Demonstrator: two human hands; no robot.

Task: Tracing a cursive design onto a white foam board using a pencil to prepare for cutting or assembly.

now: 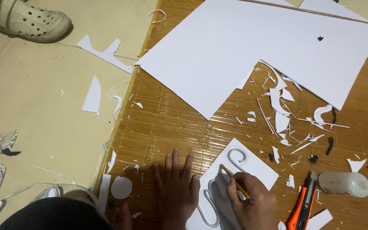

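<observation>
Left hand (pixel 176 187) found low in the centre of the frame, released, fingers spread and pressed flat on the bamboo mat (pixel 167 123), fingertips touching the left edge of the small white sheet (pixel 258 168). Right hand (pixel 252 202) found just right of it at the bottom edge, clenched around a pencil (pixel 236 184), tip set down on the small white sheet beside a grey curled template (pixel 236 156). Template noted as a hook-shaped strip, upper curl in the centre of the sheet, lower loop reaching the bottom edge between the two hands. Orange utility knife (pixel 303 204) lying on the mat at lower right, near the right hand but apart from it. White plastic glue bottle (pixel 348 183) lying on its side further right, nozzle pointing to the right edge. Large white board (pixel 243 47) spread across the upper centre and upper right, a notch cut out of its lower edge. White paper offcuts (pixel 280 106) scattered below that notch and over the right half of the mat. White paper disc (pixel 121 187) resting at lower left of the mat, left of the left hand. Beige clog (pixel 28 21) seen on the tiled floor (pixel 43 106) at upper left.
</observation>
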